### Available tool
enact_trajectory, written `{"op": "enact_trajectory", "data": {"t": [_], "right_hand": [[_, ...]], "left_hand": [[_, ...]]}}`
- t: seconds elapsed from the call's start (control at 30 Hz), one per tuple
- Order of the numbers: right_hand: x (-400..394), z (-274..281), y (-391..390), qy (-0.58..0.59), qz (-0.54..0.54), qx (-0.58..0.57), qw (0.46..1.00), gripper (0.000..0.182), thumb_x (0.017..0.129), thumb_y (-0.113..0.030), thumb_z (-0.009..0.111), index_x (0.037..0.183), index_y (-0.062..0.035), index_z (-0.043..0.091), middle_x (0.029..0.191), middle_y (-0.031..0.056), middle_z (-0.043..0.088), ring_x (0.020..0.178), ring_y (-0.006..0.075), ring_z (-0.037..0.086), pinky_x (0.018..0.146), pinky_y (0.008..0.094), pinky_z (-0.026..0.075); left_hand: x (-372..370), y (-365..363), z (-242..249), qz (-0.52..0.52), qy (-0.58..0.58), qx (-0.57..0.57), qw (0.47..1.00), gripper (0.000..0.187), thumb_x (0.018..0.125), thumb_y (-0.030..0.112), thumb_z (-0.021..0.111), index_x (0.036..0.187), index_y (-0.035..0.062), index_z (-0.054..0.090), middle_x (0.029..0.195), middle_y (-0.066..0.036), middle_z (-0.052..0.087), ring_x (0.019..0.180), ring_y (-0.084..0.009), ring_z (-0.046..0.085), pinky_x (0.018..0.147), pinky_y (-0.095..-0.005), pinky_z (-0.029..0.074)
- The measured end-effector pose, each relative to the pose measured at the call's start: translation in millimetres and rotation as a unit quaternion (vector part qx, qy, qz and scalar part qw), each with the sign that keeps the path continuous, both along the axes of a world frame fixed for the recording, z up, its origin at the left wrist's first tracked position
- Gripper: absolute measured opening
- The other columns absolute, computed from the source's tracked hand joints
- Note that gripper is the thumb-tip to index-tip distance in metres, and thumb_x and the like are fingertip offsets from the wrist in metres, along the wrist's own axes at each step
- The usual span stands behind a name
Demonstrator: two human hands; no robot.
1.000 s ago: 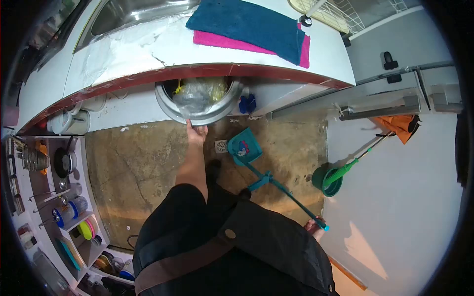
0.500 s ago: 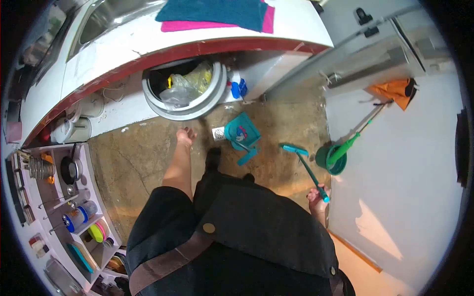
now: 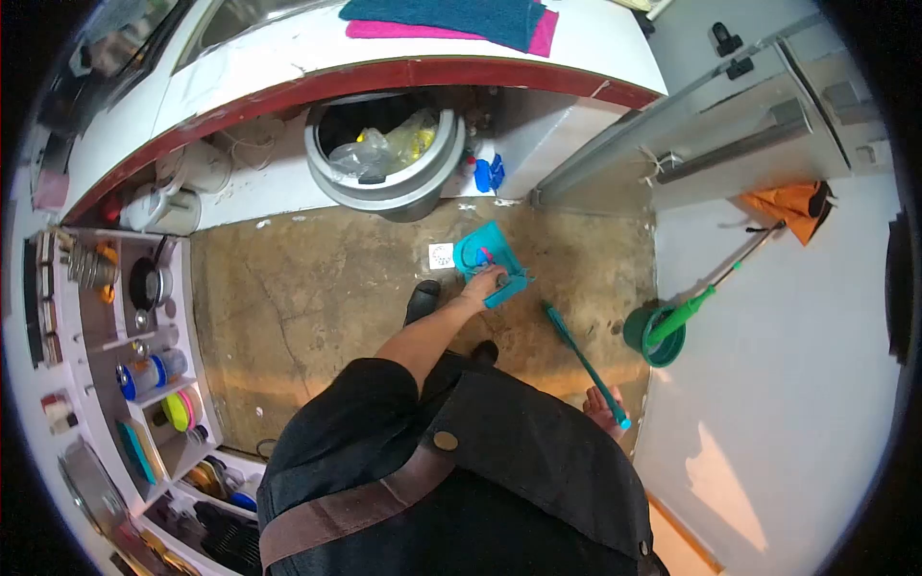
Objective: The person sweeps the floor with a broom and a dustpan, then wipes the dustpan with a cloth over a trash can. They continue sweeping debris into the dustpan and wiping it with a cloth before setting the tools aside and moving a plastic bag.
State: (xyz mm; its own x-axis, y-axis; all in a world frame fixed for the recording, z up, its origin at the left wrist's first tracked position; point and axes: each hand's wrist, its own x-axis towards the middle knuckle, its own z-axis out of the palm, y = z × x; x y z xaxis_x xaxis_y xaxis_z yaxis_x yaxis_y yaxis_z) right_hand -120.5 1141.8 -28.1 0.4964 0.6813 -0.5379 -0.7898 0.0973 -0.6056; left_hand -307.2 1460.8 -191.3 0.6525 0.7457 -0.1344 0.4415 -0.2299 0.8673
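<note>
My left hand is closed around the handle of a teal dustpan, which rests on the floor beside a white drain cover. Inside the pan lies some small red and blue litter. On the other side, my right hand grips the end of a green long-handled floor squeegee. Its teal head points down toward the floor, turned nearly edge-on. Part of the right hand's fingers is hidden behind the handle.
A grey bin with plastic bags stands under the white counter. At right, a green bucket holds a green-handled brush near the wall. Shelves with kitchenware line the left. Folded towels lie on the counter.
My left hand has moved right and down from beside the bin and taken hold of the dustpan's handle. The squeegee's head has turned from broadside to nearly edge-on.
</note>
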Motion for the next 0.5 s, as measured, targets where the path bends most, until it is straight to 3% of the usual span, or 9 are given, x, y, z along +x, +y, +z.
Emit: {"op": "enact_trajectory", "data": {"t": [0.1, 0.17, 0.2, 0.23, 0.3, 0.33, 0.47, 0.5], "right_hand": [[3.9, -8.0, -24.7, 0.002, -0.035, 0.020, 0.999, 0.064, 0.066, -0.050, 0.055, 0.119, -0.0170, 0.038, 0.118, 0.0186, 0.040, 0.110, 0.0299, 0.039, 0.089, 0.0401, 0.033], [12.3, -11.6, -30.9, 0.005, -0.013, 0.048, 0.999, 0.067, 0.066, -0.047, 0.056, 0.121, -0.0164, 0.036, 0.121, 0.0191, 0.037, 0.113, 0.0299, 0.035, 0.091, 0.0405, 0.031], [14.4, -3.3, -27.0, 0.037, 0.006, 0.068, 0.997, 0.065, 0.067, -0.044, 0.057, 0.121, -0.0156, 0.036, 0.121, 0.0191, 0.037, 0.113, 0.0299, 0.035, 0.091, 0.0407, 0.031], [16.3, 2.1, -23.4, 0.067, 0.024, 0.087, 0.994, 0.063, 0.068, -0.041, 0.057, 0.121, -0.0147, 0.036, 0.121, 0.0192, 0.037, 0.113, 0.0299, 0.035, 0.091, 0.0410, 0.032], [23.2, 1.3, -16.1, 0.076, 0.036, 0.110, 0.990, 0.059, 0.069, -0.035, 0.057, 0.121, -0.0145, 0.036, 0.121, 0.0196, 0.036, 0.114, 0.0296, 0.034, 0.091, 0.0413, 0.031], [26.8, 0.5, -12.2, 0.081, 0.044, 0.126, 0.988, 0.057, 0.071, -0.029, 0.057, 0.121, -0.0143, 0.035, 0.122, 0.0201, 0.035, 0.115, 0.0294, 0.033, 0.092, 0.0416, 0.030], [44.5, -5.7, 4.4, 0.007, 0.089, 0.179, 0.980, 0.046, 0.074, -0.019, 0.055, 0.116, -0.0107, 0.039, 0.114, 0.0203, 0.043, 0.108, 0.0287, 0.042, 0.087, 0.0409, 0.035], [48.5, 3.3, 13.8, -0.041, 0.135, 0.040, 0.989, 0.040, 0.075, -0.017, 0.054, 0.112, -0.0091, 0.040, 0.106, 0.0191, 0.048, 0.099, 0.0282, 0.048, 0.082, 0.0396, 0.040]], "left_hand": [[-16.7, -2.1, 57.5, 0.012, -0.068, 0.064, 0.996, 0.024, 0.074, 0.017, 0.053, 0.094, 0.0046, 0.050, 0.092, -0.017, 0.050, 0.092, -0.0322, 0.046, 0.081, -0.0369, 0.037], [-34.8, -4.2, 109.8, 0.037, -0.131, -0.033, 0.990, 0.021, 0.077, 0.018, 0.052, 0.091, 0.0026, 0.050, 0.090, -0.016, 0.050, 0.086, -0.0326, 0.048, 0.075, -0.0376, 0.037], [-44.6, -8.3, 140.2, 0.074, -0.177, 0.023, 0.981, 0.020, 0.079, 0.019, 0.051, 0.090, 0.0023, 0.050, 0.087, -0.014, 0.051, 0.080, -0.0294, 0.049, 0.070, -0.0356, 0.038], [-56.2, -13.3, 174.3, 0.107, -0.173, -0.100, 0.974, 0.019, 0.080, 0.019, 0.052, 0.089, 0.0016, 0.050, 0.083, -0.011, 0.051, 0.076, -0.0226, 0.051, 0.067, -0.0332, 0.040], [-73.9, -24.0, 228.8, 0.213, -0.277, -0.141, 0.926, 0.021, 0.080, 0.021, 0.053, 0.087, 0.0023, 0.047, 0.074, -0.006, 0.050, 0.070, -0.0148, 0.050, 0.062, -0.0285, 0.042], [-88.8, -23.6, 250.2, 0.204, -0.273, -0.122, 0.932, 0.016, 0.082, 0.019, 0.048, 0.086, 0.0037, 0.045, 0.076, -0.005, 0.050, 0.069, -0.0133, 0.050, 0.063, -0.0281, 0.043], [-114.7, -38.3, 364.2, 0.298, -0.360, 0.031, 0.884, 0.024, 0.082, 0.029, 0.047, 0.078, 0.0061, 0.041, 0.058, -0.004, 0.043, 0.047, -0.0125, 0.043, 0.046, -0.0290, 0.043], [-124.5, -40.0, 385.4, 0.288, -0.385, 0.070, 0.874, 0.020, 0.083, 0.021, 0.046, 0.087, 0.0022, 0.042, 0.058, -0.003, 0.044, 0.046, -0.0112, 0.044, 0.043, -0.0249, 0.040]]}}
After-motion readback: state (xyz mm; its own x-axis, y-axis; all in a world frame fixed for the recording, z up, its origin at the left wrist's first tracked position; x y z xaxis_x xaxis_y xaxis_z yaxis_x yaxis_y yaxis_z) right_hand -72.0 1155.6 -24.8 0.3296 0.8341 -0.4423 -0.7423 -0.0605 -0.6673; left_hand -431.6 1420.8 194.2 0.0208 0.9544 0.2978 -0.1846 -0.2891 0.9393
